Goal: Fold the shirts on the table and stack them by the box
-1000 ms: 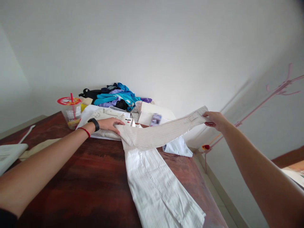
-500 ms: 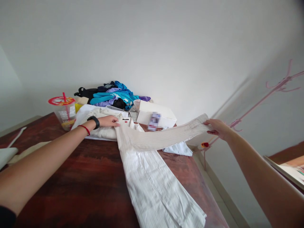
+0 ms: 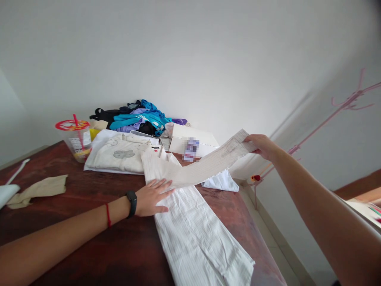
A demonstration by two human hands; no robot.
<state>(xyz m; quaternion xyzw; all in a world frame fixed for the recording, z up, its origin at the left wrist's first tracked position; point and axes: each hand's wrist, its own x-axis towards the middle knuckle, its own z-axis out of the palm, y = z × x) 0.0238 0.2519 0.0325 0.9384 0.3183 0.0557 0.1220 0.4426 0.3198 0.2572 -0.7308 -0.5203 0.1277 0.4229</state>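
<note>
Reddish-brown table (image 3: 113, 254) carries the striped shirt (image 3: 202, 234), whose left edge lies beneath my flat, spread left hand (image 3: 152, 198); my right hand (image 3: 262, 145) pinches its sleeve (image 3: 208, 165) end, raised beyond.

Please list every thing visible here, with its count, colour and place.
garment: 1, whitish striped, centre
table: 1, reddish brown, under garment
top: 1, cream, folded, left of box
cup: 1, clear, far left
yellow item: 1, yellow, behind cup
clothes pile: 1, blue, purple, black, by wall
box: 1, white, right of pile
blurred item: 1, purplish, before box
blue cloth: 1, pale blue, table's right
beige cloth: 1, beige, table's left
white item: 1, white, left edge
rack: 1, pink, right
walls: at least 2, white, background
floor: 1, pale, lower right
unclear thing: 1, brown, pale, right edge
watch: 1, black, left wrist
cord: 1, red, left forearm
left hand: 1, flat on garment
right hand: 1, gripping garment's raised end
</note>
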